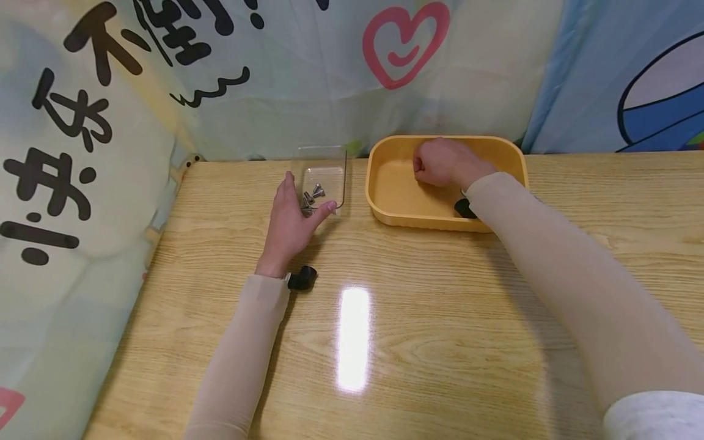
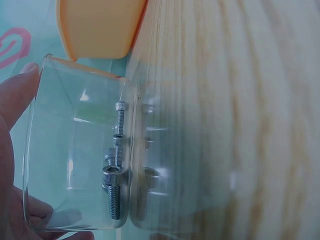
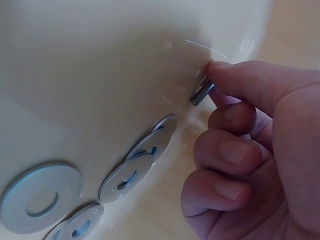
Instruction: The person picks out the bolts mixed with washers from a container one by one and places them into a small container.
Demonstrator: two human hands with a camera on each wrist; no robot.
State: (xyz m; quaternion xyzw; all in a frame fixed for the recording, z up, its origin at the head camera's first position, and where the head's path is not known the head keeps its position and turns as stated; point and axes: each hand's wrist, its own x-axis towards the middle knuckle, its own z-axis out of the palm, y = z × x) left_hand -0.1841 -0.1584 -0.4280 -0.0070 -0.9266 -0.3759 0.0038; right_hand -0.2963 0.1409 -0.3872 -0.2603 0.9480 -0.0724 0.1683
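Observation:
My left hand holds a clear plastic box at its near left side, thumb and fingers on different sides of it. Inside lie several silver socket-head screws, bunched at the near end in the head view. My right hand is down in a yellow tray. In the right wrist view, its thumb and index finger pinch a small threaded screw, whose head is hidden by the fingers. Several flat metal washers lie in the tray close to the curled fingers.
Box and tray stand side by side on a wooden table, near its back edge. A printed cloth hangs behind them, and more of it lines the left side. A camera mount sits on the left wrist.

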